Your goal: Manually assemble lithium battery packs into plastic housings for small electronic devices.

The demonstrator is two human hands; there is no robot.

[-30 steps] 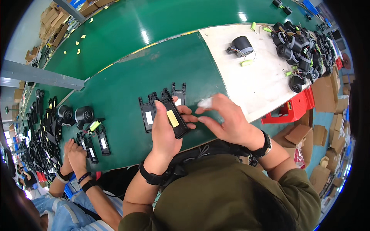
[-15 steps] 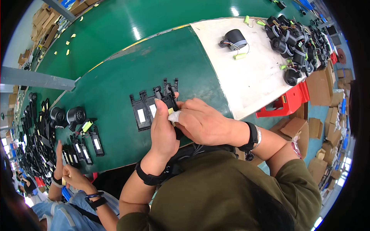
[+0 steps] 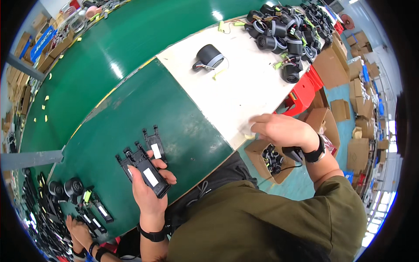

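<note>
In my left hand [image 3: 146,194] is a flat black plastic case [image 3: 151,175] with a white label, thumb along one side and fingers round the other. A second flat black case [image 3: 124,164] lies partly hidden behind it on the green tabletop. Just beyond my fingertips lies a third labelled case [image 3: 155,147]. My right hand [image 3: 283,131] is over the near edge of the white board, away from the cases. Motion smears its fingertips, where something white wraps a digit. A small pale yellow piece [image 3: 249,136] shows just under them; whether it is gripped is unclear.
A black round motor-like unit [image 3: 209,56] sits on the white board [image 3: 205,96], with a heap of similar units [image 3: 283,39] behind. Right of the table are a red stool [image 3: 301,94] and an open carton [image 3: 275,161]. Another person's hands [image 3: 80,231] work at left among black parts.
My right hand has left the cases and swung right, over the board's edge. My left hand now holds a labelled case by itself. The whole view has turned toward the right.
</note>
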